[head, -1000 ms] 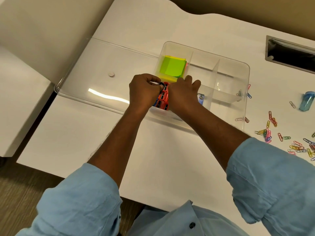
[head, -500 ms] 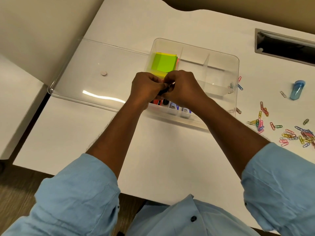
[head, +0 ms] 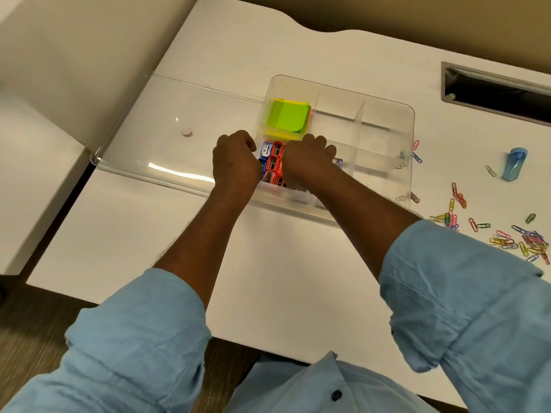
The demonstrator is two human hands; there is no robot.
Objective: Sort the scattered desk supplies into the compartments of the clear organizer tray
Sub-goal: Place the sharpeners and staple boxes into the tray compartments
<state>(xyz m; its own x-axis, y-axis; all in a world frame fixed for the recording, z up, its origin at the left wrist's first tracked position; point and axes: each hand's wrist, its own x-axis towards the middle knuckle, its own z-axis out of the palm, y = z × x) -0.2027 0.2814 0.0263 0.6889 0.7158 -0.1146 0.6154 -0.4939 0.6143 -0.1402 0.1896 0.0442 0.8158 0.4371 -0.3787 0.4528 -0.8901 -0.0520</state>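
Observation:
The clear organizer tray [head: 387, 114] sits mid-desk. Its back-left compartment holds green and yellow sticky notes [head: 287, 119]. In the front-left compartment lie several red and blue pencil sharpeners [head: 273, 163]. My left hand [head: 235, 159] is at that compartment's left wall and my right hand [head: 308, 160] is over its right side, with the sharpeners showing between them. Both hands have their fingers curled down toward the sharpeners. The fingertips are hidden, so I cannot tell whether either hand grips one.
A large clear flat lid [head: 167, 144] with a small round disc [head: 187, 132] lies left of the tray. Coloured paper clips [head: 521, 238] are scattered at the right, a few by the tray wall [head: 415, 155]. A blue tube [head: 514, 163] and a cable slot [head: 495, 96] are at the right.
My hands were together pinching a dark item above the compartment; now they are apart and lower, with rows of sharpeners showing between them. The camera view shifted slightly.

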